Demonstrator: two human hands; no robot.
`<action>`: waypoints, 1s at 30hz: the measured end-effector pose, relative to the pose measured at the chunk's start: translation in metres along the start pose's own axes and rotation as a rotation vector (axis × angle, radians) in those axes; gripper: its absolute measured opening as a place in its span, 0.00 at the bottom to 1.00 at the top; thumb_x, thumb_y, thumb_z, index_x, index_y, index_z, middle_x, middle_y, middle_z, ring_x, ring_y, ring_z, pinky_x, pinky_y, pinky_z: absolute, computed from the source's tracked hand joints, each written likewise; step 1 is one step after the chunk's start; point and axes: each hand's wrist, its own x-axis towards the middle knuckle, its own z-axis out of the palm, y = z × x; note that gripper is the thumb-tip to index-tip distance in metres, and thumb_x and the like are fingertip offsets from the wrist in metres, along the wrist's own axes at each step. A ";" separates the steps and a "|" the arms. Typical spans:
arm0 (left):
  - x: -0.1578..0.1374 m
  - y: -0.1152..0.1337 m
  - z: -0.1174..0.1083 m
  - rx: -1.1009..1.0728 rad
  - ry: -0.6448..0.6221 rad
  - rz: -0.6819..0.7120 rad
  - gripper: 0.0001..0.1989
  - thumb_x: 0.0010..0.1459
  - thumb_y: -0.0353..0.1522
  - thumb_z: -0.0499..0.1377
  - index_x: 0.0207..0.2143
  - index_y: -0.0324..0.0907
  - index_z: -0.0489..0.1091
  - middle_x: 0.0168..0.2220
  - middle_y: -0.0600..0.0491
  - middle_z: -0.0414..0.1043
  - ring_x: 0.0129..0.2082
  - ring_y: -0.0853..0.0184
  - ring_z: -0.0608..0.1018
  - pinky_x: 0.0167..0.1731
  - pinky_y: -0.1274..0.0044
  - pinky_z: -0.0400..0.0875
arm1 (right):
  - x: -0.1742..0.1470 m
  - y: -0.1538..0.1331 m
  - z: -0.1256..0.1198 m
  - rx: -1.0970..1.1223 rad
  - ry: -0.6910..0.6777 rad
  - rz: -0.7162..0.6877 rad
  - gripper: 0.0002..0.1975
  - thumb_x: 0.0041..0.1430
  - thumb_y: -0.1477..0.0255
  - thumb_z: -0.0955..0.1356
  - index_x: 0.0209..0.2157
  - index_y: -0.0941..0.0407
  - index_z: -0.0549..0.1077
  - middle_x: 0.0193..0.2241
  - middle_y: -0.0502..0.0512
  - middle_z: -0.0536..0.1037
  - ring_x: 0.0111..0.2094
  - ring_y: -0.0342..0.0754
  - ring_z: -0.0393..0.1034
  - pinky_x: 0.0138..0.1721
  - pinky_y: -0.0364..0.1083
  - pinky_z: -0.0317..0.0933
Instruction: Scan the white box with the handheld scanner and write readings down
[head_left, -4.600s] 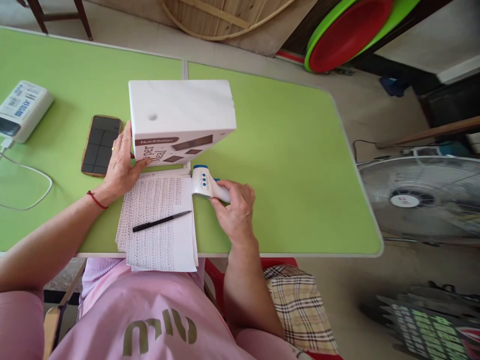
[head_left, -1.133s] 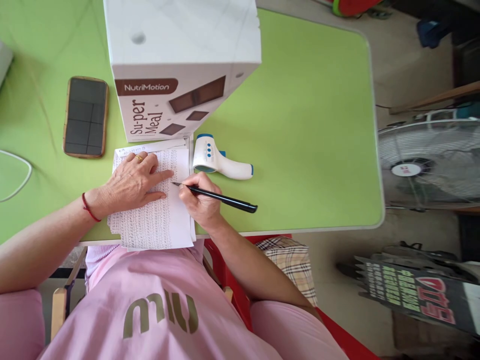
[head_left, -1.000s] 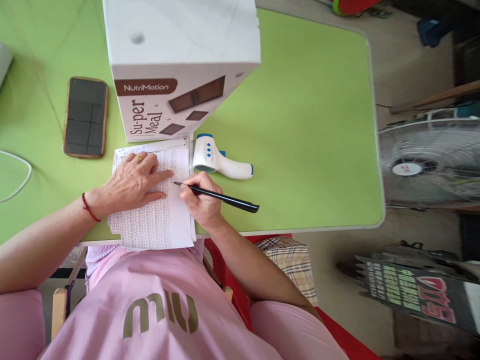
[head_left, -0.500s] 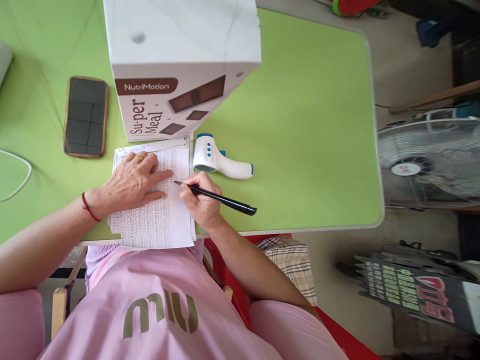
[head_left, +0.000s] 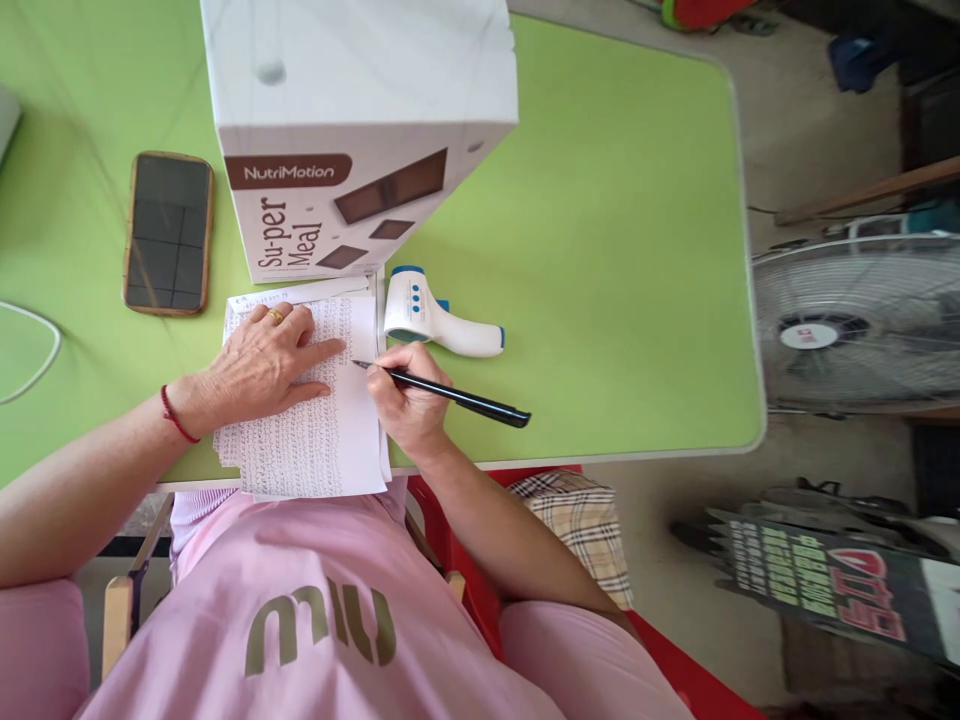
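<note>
Sheets of paper covered in rows of handwriting lie at the table's near edge and overhang it slightly. My left hand rests flat on the top sheet, fingers spread, with a ring on one finger and a red cord at the wrist. In my right hand a black pen is pinched, its tip at the written lines close to my left index finger. Just beyond my right hand lies a white and blue infrared thermometer.
A tall white NutriMotion box stands directly behind the papers. On the left of the green table are a phone and a white cable. Off the right edge stands a fan; a plaid cloth lies on a red seat.
My right hand and the pen have shifted slightly to the right along the paper, the pen's back end swinging outward. My left hand stays on the sheet.
</note>
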 end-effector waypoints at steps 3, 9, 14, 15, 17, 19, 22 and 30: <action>0.000 0.000 0.000 0.003 0.004 0.007 0.24 0.67 0.48 0.58 0.59 0.44 0.72 0.39 0.45 0.66 0.36 0.58 0.66 0.37 0.68 0.62 | 0.000 0.000 0.000 -0.005 -0.004 -0.004 0.07 0.59 0.73 0.65 0.28 0.51 0.63 0.20 0.43 0.67 0.21 0.41 0.60 0.25 0.44 0.59; 0.000 0.000 0.001 0.006 0.013 0.006 0.23 0.67 0.47 0.59 0.58 0.45 0.72 0.39 0.46 0.66 0.36 0.58 0.66 0.37 0.68 0.62 | 0.001 -0.001 0.001 -0.003 -0.018 -0.024 0.08 0.58 0.75 0.66 0.28 0.51 0.62 0.20 0.43 0.68 0.21 0.41 0.61 0.24 0.44 0.59; -0.001 0.000 0.000 -0.004 0.008 0.006 0.24 0.68 0.47 0.58 0.59 0.45 0.72 0.39 0.45 0.66 0.36 0.58 0.66 0.37 0.68 0.62 | 0.001 -0.001 0.000 -0.001 -0.016 -0.026 0.08 0.59 0.75 0.66 0.28 0.51 0.62 0.20 0.43 0.67 0.20 0.41 0.61 0.24 0.44 0.59; -0.001 0.000 0.000 -0.003 0.010 0.006 0.24 0.68 0.47 0.58 0.59 0.45 0.72 0.39 0.45 0.66 0.36 0.58 0.67 0.37 0.68 0.62 | 0.001 0.000 0.000 -0.001 -0.018 -0.023 0.08 0.59 0.75 0.66 0.28 0.50 0.62 0.19 0.43 0.67 0.20 0.41 0.61 0.24 0.44 0.59; -0.001 0.000 0.001 0.003 0.014 0.008 0.24 0.68 0.47 0.58 0.59 0.45 0.72 0.39 0.45 0.66 0.36 0.58 0.66 0.37 0.68 0.62 | 0.001 0.000 0.000 -0.007 -0.027 -0.010 0.08 0.59 0.74 0.66 0.28 0.50 0.62 0.19 0.43 0.67 0.20 0.42 0.61 0.24 0.44 0.60; -0.001 0.000 0.002 0.008 0.019 0.009 0.24 0.68 0.48 0.58 0.59 0.45 0.72 0.39 0.46 0.66 0.36 0.58 0.66 0.37 0.68 0.62 | 0.000 0.001 0.000 -0.018 -0.039 0.001 0.08 0.59 0.73 0.66 0.28 0.50 0.62 0.19 0.44 0.67 0.21 0.42 0.61 0.24 0.45 0.60; -0.002 0.000 0.003 0.011 0.030 0.011 0.24 0.68 0.48 0.58 0.59 0.45 0.72 0.39 0.45 0.66 0.36 0.58 0.66 0.37 0.68 0.62 | 0.000 0.001 -0.001 -0.047 -0.047 0.005 0.08 0.59 0.72 0.65 0.27 0.50 0.62 0.19 0.44 0.68 0.21 0.42 0.62 0.24 0.45 0.61; -0.001 0.000 0.002 0.010 0.024 0.009 0.24 0.68 0.48 0.58 0.59 0.45 0.72 0.38 0.46 0.66 0.36 0.58 0.67 0.37 0.69 0.61 | 0.002 0.000 -0.001 -0.017 -0.051 -0.008 0.08 0.58 0.74 0.65 0.27 0.51 0.62 0.19 0.43 0.67 0.20 0.41 0.60 0.23 0.44 0.59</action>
